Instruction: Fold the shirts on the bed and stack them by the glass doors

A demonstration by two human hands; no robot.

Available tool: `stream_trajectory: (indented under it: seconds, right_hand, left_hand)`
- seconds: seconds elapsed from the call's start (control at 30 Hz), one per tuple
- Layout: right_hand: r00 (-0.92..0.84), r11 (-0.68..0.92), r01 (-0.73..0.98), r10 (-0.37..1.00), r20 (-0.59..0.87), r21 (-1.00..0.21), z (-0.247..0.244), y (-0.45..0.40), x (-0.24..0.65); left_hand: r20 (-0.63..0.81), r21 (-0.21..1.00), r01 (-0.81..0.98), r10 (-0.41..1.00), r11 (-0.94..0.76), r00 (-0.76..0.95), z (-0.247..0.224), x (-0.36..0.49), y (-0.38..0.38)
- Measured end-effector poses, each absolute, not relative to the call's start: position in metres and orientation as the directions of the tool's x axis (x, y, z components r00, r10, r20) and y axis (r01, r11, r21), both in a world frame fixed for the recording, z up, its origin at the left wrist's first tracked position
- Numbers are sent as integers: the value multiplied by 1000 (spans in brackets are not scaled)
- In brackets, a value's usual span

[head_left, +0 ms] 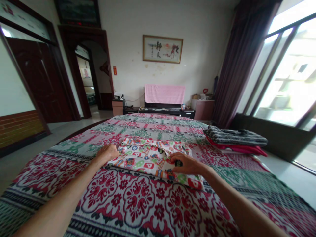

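A white cloth (pixel 145 158) with a colourful cartoon print lies folded on the patterned bedspread in front of me. My left hand (pixel 108 152) is at its left edge, with the fingers bent and closed on the fabric. Over on the right part of the cloth, my right hand (pixel 185 163) curls its fingers and thumb onto the fabric, and a bit of the print shows between them. The cloth's lower right end reaches out beneath my right wrist. Small creases run across its middle. The fingertips of both hands are partly hidden.
A stack of folded clothes (pixel 234 138), striped black-and-grey on top and red below, sits at the right of the bedspread (pixel 138 200). Beyond the far edge stands a low black cabinet (pixel 187 114) with a pink towel (pixel 165 93) draped over something. A dark curtain (pixel 237 65) hangs by the window.
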State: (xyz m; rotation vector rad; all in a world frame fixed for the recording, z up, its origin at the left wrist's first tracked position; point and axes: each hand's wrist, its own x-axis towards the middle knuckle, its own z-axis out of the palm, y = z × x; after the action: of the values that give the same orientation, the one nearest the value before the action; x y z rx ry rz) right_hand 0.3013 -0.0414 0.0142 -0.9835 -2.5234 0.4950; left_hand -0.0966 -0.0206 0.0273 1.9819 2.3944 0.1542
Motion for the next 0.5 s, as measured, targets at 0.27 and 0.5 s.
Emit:
stream_trajectory:
  seconds: [0.27, 0.5]
  right_hand:
    - [-699, 711, 557, 680, 220, -429, 15, -38, 301]
    - [-707, 687, 580, 692, 148, -438, 23, -36, 301]
  left_hand:
    - [-5, 100, 978, 983, 182, -183, 28, -101, -19]
    - [-100, 70, 974, 973, 214, -207, 29, -102, -14]
